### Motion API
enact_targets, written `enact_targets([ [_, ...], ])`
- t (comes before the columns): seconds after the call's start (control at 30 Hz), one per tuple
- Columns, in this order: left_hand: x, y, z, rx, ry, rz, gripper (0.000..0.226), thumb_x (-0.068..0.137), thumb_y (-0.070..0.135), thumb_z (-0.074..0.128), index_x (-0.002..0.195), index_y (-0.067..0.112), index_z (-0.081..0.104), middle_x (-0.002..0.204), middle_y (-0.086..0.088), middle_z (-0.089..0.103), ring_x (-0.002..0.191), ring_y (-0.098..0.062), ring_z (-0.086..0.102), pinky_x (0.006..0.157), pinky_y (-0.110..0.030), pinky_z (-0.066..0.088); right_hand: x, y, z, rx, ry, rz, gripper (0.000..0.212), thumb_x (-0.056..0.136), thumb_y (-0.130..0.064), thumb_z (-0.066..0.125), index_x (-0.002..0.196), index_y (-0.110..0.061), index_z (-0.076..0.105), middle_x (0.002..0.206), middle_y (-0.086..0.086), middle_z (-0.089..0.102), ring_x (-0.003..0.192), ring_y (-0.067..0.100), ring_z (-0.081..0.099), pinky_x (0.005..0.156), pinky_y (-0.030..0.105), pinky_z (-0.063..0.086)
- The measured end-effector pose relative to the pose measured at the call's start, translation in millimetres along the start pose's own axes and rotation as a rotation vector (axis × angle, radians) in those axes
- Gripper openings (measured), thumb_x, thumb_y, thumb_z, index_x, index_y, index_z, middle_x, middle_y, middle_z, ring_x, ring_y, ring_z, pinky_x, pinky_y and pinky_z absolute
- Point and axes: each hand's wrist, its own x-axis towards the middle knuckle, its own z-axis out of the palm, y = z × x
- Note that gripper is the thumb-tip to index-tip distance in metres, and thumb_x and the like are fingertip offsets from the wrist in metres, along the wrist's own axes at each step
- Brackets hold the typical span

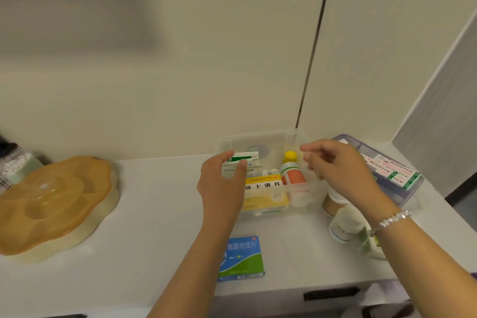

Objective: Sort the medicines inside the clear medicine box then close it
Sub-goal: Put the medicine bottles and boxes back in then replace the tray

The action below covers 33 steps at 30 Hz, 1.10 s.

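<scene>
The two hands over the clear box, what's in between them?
In the head view, between the left hand and right hand stands a bottle with a yellow cap, inside the clear box, behind a yellow carton.

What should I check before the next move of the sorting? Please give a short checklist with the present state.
1. Clear medicine box open: ok.
2. Left hand holds the green-and-white packet over the box: ok.
3. Right hand holds nothing: cannot tell, fingers curled.
4. Yellow-capped bottle upright in the box: ok.
5. All medicines inside: not ok; the blue box and white bottles lie on the counter.
6. Lid within reach: ok, beside the box.
</scene>
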Motion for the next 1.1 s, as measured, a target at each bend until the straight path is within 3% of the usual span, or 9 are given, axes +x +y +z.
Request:
enact_targets([
  [0.1,-19,11,16,-0.036,-0.031,0.087,0.018,0.085,0.026,0.06,0.102,0.031,0.061,0.104,0.015,0.053,0.103,-0.006,0.05,0.1,-0.029,0.038,-24,13,-21,-0.088,0.029,-0.011,0.021,0.084,-0.012,0.059,0.093,-0.029,0.068,0.078,-0.012,0.066,0.069,0.001,0.058,0.057,0.007,0.04],
  [0.2,-40,19,36,-0.112,-0.114,0.174,0.015,0.084,0.023,0.062,0.098,0.028,0.063,0.097,0.018,0.057,0.098,-0.005,0.054,0.088,-0.018,0.041,-43,32,-43,-0.142,0.115,0.024,0.022,0.083,-0.011,0.061,0.091,-0.029,0.069,0.077,-0.021,0.063,0.071,-0.007,0.055,0.058,0.003,0.041],
  [0.37,-75,22,78,-0.101,-0.328,0.126,0.013,0.085,0.027,0.06,0.098,0.027,0.063,0.093,0.012,0.063,0.08,0.005,0.056,0.069,-0.005,0.041,-63,72,-72,-0.288,0.174,0.193,0.017,0.084,-0.022,0.063,0.099,-0.023,0.069,0.086,-0.006,0.065,0.073,0.008,0.055,0.061,0.021,0.039],
  [0.47,-91,21,98,-0.029,-0.448,0.04,0.003,0.086,0.034,0.058,0.083,0.034,0.059,0.08,0.017,0.063,0.071,0.006,0.058,0.061,-0.007,0.04,-70,89,-83,-0.349,0.097,0.29,0.023,0.082,-0.026,0.064,0.105,-0.022,0.066,0.1,0.001,0.065,0.076,0.01,0.055,0.062,0.022,0.042],
  [0.63,-111,12,121,0.174,-0.658,-0.016,0.033,0.086,0.044,0.053,0.07,0.017,0.065,0.074,-0.004,0.069,0.077,-0.018,0.066,0.068,-0.028,0.045,-78,117,-97,-0.599,-0.032,0.479,0.055,0.079,-0.043,0.065,0.128,-0.027,0.047,0.125,0.007,0.05,0.112,0.026,0.046,0.09,0.036,0.043],
  [0.83,-129,3,141,0.175,-0.742,-0.091,0.032,0.088,0.04,0.052,0.087,0.015,0.071,0.085,-0.005,0.07,0.07,-0.012,0.056,0.065,-0.02,0.042,-85,137,-103,-0.406,-0.15,0.596,0.07,0.079,-0.041,0.066,0.136,-0.017,0.033,0.128,0.005,0.054,0.096,0.017,0.054,0.071,0.022,0.043],
  [0.9,-135,2,146,0.077,-0.762,-0.135,0.022,0.088,0.035,0.054,0.099,0.026,0.071,0.094,0.01,0.07,0.08,-0.003,0.06,0.071,-0.014,0.046,-85,143,-105,-0.379,-0.139,0.6,0.059,0.078,-0.043,0.066,0.126,-0.015,0.045,0.12,0.004,0.059,0.088,0.014,0.055,0.069,0.023,0.047],
  [0.97,-141,4,150,0.0,-0.761,-0.17,0.022,0.089,0.031,0.055,0.105,0.033,0.069,0.101,0.015,0.069,0.088,-0.002,0.062,0.081,-0.021,0.05,-86,148,-106,-0.377,-0.113,0.584,0.046,0.077,-0.045,0.067,0.111,-0.016,0.057,0.104,0.001,0.064,0.079,0.012,0.056,0.065,0.022,0.048],
  [1.1,-147,4,152,-0.093,-0.684,-0.26,0.017,0.087,0.028,0.058,0.093,0.038,0.07,0.097,0.016,0.069,0.09,-0.002,0.062,0.087,-0.029,0.052,-91,148,-107,-0.388,-0.071,0.586,0.037,0.073,-0.049,0.069,0.095,-0.021,0.059,0.087,-0.005,0.06,0.068,0.008,0.056,0.063,0.025,0.052],
])
